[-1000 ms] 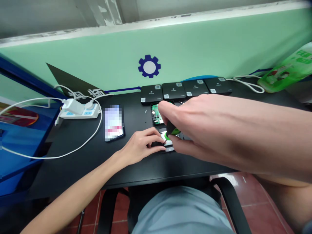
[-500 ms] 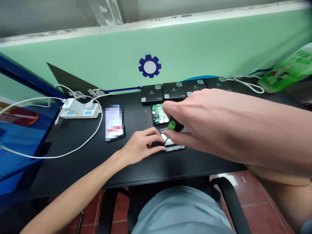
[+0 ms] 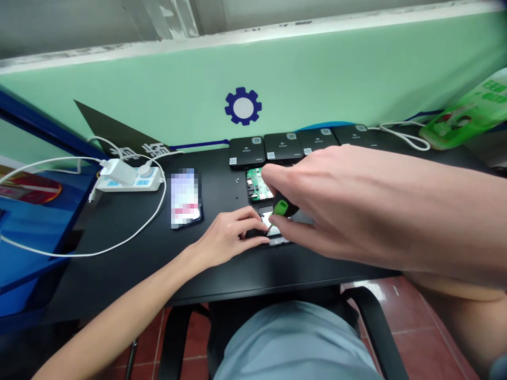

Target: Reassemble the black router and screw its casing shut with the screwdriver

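Note:
My right hand (image 3: 317, 195) is closed around a black and green screwdriver (image 3: 281, 208), whose shaft slants down to the left. Its tip meets the left side of a dark device cover (image 3: 279, 241) that has a silvery metal plate (image 3: 271, 217) on it. My left hand (image 3: 233, 234) grips the cover's left edge, fingertips close to the screwdriver tip. Just behind lies an open black casing with a green circuit board (image 3: 259, 184), partly covered by my right hand. The right part of the cover is hidden too.
Several black boxes (image 3: 246, 152) line the back of the black table. Small screws (image 3: 237, 180) lie left of the circuit board. A phone (image 3: 184, 198), a white power strip (image 3: 149, 182) with cables, and a green bag (image 3: 463, 119) are farther out.
My right hand has rotated slightly, and the screwdriver's green handle has shifted a little to the right. My left hand and the cover keep their place.

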A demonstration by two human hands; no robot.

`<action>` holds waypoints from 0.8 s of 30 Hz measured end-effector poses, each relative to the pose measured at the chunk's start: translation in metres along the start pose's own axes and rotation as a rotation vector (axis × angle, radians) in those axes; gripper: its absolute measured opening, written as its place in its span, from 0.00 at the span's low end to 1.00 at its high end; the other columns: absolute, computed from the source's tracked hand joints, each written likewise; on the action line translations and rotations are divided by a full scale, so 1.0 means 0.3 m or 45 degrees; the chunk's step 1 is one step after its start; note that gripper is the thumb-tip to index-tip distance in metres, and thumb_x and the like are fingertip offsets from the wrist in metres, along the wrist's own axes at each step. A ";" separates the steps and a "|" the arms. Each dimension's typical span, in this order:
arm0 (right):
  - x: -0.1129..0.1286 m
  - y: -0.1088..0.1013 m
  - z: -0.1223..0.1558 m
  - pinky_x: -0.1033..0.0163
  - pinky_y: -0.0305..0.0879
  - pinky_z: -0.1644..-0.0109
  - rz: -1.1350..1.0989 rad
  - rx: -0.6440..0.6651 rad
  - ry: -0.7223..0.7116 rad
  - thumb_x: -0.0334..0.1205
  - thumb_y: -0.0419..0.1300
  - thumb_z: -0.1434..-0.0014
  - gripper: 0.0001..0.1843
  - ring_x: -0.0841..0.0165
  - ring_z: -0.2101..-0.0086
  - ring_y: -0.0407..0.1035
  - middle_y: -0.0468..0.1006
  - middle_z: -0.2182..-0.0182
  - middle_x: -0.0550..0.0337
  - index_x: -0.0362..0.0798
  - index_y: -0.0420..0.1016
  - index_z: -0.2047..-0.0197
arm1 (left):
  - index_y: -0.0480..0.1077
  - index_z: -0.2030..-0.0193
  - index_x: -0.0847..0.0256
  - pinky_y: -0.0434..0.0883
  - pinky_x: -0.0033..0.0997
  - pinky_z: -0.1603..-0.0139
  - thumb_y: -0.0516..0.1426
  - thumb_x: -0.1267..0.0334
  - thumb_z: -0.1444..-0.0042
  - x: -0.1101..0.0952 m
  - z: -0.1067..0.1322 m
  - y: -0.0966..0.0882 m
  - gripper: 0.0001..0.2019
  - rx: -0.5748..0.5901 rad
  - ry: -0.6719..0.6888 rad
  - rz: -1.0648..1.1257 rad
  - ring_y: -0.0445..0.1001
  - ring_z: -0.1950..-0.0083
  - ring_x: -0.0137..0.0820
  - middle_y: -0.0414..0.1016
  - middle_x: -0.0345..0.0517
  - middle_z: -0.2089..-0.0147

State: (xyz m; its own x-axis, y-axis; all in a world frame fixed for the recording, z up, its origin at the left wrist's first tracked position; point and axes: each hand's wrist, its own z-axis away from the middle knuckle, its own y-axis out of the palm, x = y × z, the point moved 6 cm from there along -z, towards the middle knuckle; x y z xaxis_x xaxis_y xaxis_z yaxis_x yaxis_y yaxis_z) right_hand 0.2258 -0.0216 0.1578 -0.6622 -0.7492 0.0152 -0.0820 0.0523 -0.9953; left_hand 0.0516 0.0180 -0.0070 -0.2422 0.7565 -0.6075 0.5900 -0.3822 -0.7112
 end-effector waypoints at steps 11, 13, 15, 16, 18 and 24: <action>0.018 0.009 -0.024 0.55 0.49 0.67 0.016 -0.072 0.043 0.37 0.53 0.25 0.08 0.66 0.72 0.53 0.61 0.70 0.64 0.49 0.68 0.59 | 0.81 0.51 0.58 0.74 0.28 0.65 0.65 0.56 0.28 0.002 0.002 0.001 0.08 -0.033 0.045 -0.019 0.75 0.69 0.25 0.82 0.44 0.55; 0.028 0.009 -0.035 0.56 0.48 0.67 -0.002 -0.088 0.020 0.34 0.54 0.26 0.07 0.67 0.73 0.52 0.60 0.70 0.65 0.48 0.67 0.59 | 0.80 0.52 0.58 0.73 0.28 0.65 0.65 0.57 0.28 0.002 0.001 0.002 0.08 -0.035 0.026 -0.025 0.75 0.68 0.26 0.82 0.43 0.55; 0.034 0.010 -0.043 0.56 0.48 0.67 -0.011 -0.081 -0.008 0.33 0.53 0.26 0.07 0.68 0.74 0.52 0.60 0.71 0.66 0.48 0.68 0.59 | 0.80 0.52 0.57 0.72 0.28 0.65 0.65 0.58 0.28 0.002 0.000 0.003 0.06 -0.030 0.000 -0.028 0.75 0.67 0.27 0.81 0.42 0.56; 0.035 0.009 -0.045 0.56 0.48 0.68 -0.010 -0.080 -0.013 0.33 0.53 0.26 0.07 0.68 0.74 0.52 0.59 0.71 0.66 0.48 0.68 0.59 | 0.80 0.52 0.57 0.72 0.28 0.66 0.65 0.58 0.28 0.002 0.000 0.003 0.06 -0.028 -0.003 -0.031 0.75 0.67 0.27 0.81 0.41 0.56; 0.030 0.008 -0.046 0.56 0.49 0.68 -0.001 -0.082 -0.002 0.34 0.53 0.26 0.06 0.67 0.74 0.54 0.60 0.71 0.65 0.47 0.69 0.58 | 0.80 0.52 0.56 0.71 0.28 0.66 0.64 0.57 0.27 -0.001 0.001 0.001 0.06 -0.025 0.015 -0.037 0.74 0.68 0.26 0.81 0.41 0.56; 0.023 0.008 -0.031 0.55 0.49 0.67 -0.003 -0.057 -0.005 0.39 0.54 0.26 0.05 0.67 0.73 0.53 0.60 0.70 0.65 0.48 0.67 0.56 | 0.80 0.49 0.57 0.71 0.29 0.65 0.61 0.58 0.25 -0.006 0.001 0.000 0.08 -0.003 0.048 -0.091 0.76 0.67 0.27 0.81 0.44 0.55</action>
State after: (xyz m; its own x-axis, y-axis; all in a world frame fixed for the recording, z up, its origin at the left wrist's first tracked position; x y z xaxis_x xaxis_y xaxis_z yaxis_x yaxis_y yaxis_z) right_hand 0.2140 -0.0206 0.1564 -0.6588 -0.7521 0.0173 -0.1173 0.0799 -0.9899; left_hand 0.0519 0.0164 -0.0060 -0.2543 0.8014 -0.5413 0.5742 -0.3253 -0.7514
